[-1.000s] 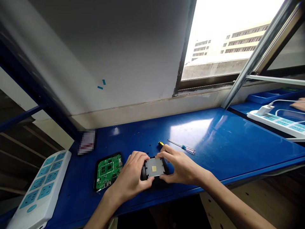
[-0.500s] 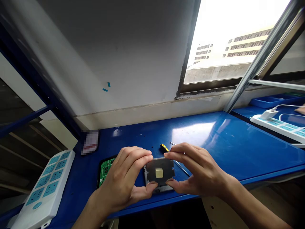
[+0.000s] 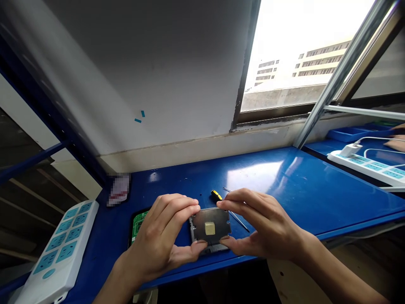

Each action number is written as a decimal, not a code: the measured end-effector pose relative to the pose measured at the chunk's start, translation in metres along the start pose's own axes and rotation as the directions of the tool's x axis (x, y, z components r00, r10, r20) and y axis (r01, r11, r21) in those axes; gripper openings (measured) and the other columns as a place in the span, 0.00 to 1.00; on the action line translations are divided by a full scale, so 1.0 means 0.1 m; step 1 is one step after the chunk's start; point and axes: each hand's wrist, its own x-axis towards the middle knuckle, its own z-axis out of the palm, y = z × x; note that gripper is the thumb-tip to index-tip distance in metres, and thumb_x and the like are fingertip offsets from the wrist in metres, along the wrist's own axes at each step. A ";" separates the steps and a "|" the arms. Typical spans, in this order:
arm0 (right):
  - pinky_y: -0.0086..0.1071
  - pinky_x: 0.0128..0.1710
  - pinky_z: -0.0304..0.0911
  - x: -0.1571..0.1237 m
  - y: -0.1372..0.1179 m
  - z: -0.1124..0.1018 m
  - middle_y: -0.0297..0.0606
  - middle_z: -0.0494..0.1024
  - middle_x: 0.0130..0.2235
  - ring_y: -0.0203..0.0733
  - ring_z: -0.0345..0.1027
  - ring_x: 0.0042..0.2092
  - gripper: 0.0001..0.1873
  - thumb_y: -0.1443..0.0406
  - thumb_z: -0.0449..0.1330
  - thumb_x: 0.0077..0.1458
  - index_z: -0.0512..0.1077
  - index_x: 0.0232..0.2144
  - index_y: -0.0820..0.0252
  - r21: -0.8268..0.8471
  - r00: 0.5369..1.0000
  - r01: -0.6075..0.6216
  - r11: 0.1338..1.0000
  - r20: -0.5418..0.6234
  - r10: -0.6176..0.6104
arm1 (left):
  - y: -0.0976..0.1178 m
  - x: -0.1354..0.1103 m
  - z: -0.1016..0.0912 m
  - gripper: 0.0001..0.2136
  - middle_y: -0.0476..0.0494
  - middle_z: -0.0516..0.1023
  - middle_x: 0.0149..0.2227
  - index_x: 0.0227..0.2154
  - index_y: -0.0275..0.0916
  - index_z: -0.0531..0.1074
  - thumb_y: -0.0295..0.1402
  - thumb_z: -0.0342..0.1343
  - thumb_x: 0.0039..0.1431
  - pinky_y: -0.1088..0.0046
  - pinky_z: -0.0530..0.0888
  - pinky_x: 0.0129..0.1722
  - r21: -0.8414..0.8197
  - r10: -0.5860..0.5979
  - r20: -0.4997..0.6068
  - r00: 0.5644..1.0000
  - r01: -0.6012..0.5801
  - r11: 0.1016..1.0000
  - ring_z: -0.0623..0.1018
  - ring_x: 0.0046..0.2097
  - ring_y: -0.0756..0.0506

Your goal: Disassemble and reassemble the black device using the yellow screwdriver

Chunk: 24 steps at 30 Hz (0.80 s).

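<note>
A dark grey plate [image 3: 222, 228] with notched side edges is held near the front edge of the blue table [image 3: 284, 202], its broad face turned up toward the camera and bearing a pale yellow square pad [image 3: 210, 228] close to its middle. Whether the plate's lower edge touches the tabletop cannot be told. The left hand [image 3: 167, 228] grips its left side, fingers along the top edge and thumb at the bottom; the right hand [image 3: 262, 219] pinches the right side in the same way. Just beyond the right fingertips lies a yellow-and-black handle [image 3: 217, 195], and a thin metal shaft [image 3: 239, 222] shows between the plate and the right hand. A green circuit board [image 3: 138, 221] in a dark frame sits to the left, partly hidden by the left hand. Farther left stands a white power strip [image 3: 65, 240] with blue sockets. Well off to the right are a second power strip [image 3: 373, 164] with a white plug [image 3: 350, 149] in it, a blue tray [image 3: 348, 134] and another person's blurred hand [image 3: 395, 143].
</note>
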 end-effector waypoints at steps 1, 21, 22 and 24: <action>0.34 0.31 0.74 0.00 0.00 0.00 0.44 0.76 0.43 0.42 0.75 0.38 0.27 0.57 0.67 0.55 0.68 0.53 0.62 0.002 1.000 0.003 1.000 0.000 -0.003 | 0.00 0.00 0.00 0.20 0.38 0.78 0.50 0.54 0.39 0.67 0.35 0.64 0.63 0.59 0.76 0.50 -0.001 0.000 0.002 1.000 0.000 1.000 0.75 0.51 0.38; 0.38 0.30 0.75 0.12 -0.14 0.05 0.43 0.75 0.40 0.44 0.73 0.35 0.15 0.63 0.62 0.61 0.71 0.47 0.68 -0.152 0.973 0.000 0.988 0.228 0.035 | 0.16 0.05 0.24 0.20 0.37 0.75 0.45 0.54 0.31 0.69 0.25 0.64 0.59 0.57 0.74 0.39 0.262 -0.126 0.160 0.979 0.081 0.962 0.71 0.41 0.37; 0.39 0.30 0.75 0.14 -0.17 0.04 0.43 0.75 0.39 0.44 0.73 0.35 0.15 0.63 0.62 0.60 0.72 0.46 0.68 -0.150 0.971 0.001 0.989 0.238 0.035 | 0.16 0.05 0.25 0.20 0.38 0.75 0.44 0.53 0.32 0.69 0.25 0.65 0.58 0.58 0.74 0.39 0.240 -0.146 0.176 0.974 0.102 0.965 0.71 0.41 0.37; 0.40 0.31 0.75 0.15 -0.20 0.03 0.42 0.75 0.38 0.45 0.73 0.35 0.15 0.64 0.63 0.60 0.72 0.45 0.68 -0.133 0.966 0.001 0.991 0.255 0.033 | 0.15 0.05 0.25 0.19 0.40 0.74 0.43 0.51 0.35 0.70 0.25 0.66 0.58 0.59 0.73 0.39 0.181 -0.181 0.194 0.964 0.146 0.973 0.70 0.40 0.38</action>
